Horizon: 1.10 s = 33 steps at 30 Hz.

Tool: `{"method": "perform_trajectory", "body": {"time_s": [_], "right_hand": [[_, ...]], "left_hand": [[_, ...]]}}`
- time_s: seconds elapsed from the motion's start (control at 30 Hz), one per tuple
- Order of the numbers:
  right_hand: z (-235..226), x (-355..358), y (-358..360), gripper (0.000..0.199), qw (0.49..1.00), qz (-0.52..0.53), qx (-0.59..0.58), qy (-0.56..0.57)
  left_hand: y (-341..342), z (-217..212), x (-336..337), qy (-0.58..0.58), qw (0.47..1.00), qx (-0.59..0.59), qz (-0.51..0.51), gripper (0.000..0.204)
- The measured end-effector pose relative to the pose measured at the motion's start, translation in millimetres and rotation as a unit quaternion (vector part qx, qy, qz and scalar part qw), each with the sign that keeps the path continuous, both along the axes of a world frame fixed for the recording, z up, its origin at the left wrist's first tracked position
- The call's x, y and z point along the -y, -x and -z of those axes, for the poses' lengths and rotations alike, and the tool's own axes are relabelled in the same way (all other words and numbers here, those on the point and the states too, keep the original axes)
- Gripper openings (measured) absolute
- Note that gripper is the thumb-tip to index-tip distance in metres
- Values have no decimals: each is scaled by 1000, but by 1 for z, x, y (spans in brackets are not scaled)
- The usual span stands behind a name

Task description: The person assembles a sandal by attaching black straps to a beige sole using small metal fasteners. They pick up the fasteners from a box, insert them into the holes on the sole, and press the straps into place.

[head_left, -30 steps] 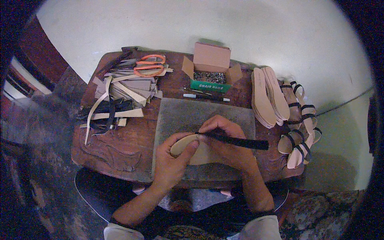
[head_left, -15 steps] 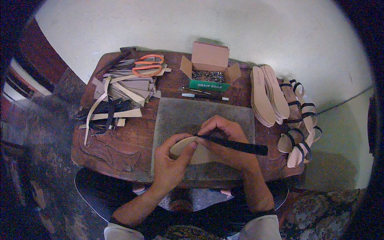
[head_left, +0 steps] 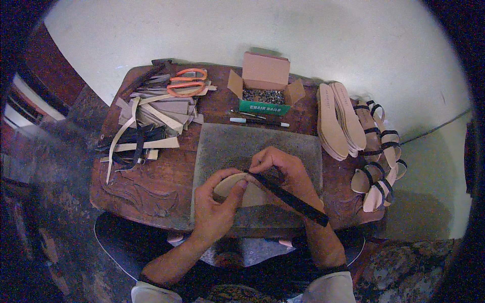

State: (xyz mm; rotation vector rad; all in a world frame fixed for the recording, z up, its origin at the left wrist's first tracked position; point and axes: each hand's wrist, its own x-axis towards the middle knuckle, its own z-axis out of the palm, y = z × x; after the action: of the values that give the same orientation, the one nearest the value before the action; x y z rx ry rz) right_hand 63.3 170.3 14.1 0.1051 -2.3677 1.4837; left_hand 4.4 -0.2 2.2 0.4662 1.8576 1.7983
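My left hand [head_left: 217,197] is closed round the end of a beige shoe insole [head_left: 228,187], its thumb on top near the edge. A black strap [head_left: 293,199] runs from the insole's edge, where its near end meets my left fingertips, down across my right wrist. My right hand [head_left: 283,169] pinches at that end of the strap, fingers curled. Both hands are over a dark grey mat [head_left: 214,144]. How the strap joins the insole is hidden by my fingers.
An open green nail box [head_left: 265,107] stands behind the mat, with a pen [head_left: 258,122] before it. Orange-handled scissors [head_left: 187,83] rest on material strips [head_left: 161,108] at left. Stacked insoles [head_left: 333,121] and black-strapped sandals [head_left: 374,187] lie at right on the carved wooden table [head_left: 146,194].
The strap's loose end has swung down toward me, from pointing right to lying slantwise over my right wrist. My right hand has shifted slightly; my left hand holds nearly still.
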Motion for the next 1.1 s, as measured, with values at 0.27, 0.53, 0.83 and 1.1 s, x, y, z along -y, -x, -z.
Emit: {"method": "perform_trajectory", "body": {"time_s": [0.27, 0.53, 0.83, 1.1], "right_hand": [[-3, 3, 1, 27, 1000, 10, 6, -15], [1, 0, 0, 15, 999, 34, 11, 2], [-17, 7, -4, 15, 988, 111, 101, 37], [-6, 5, -2, 16, 989, 135, 53, -42]], "left_hand": [[-1, 0, -1, -5, 998, -67, -19, 18], [0, 0, -1, 5, 999, -41, -20, 20], [1, -2, -3, -5, 993, -114, -11, 20], [0, 11, -2, -21, 994, -110, 6, 19]]}}
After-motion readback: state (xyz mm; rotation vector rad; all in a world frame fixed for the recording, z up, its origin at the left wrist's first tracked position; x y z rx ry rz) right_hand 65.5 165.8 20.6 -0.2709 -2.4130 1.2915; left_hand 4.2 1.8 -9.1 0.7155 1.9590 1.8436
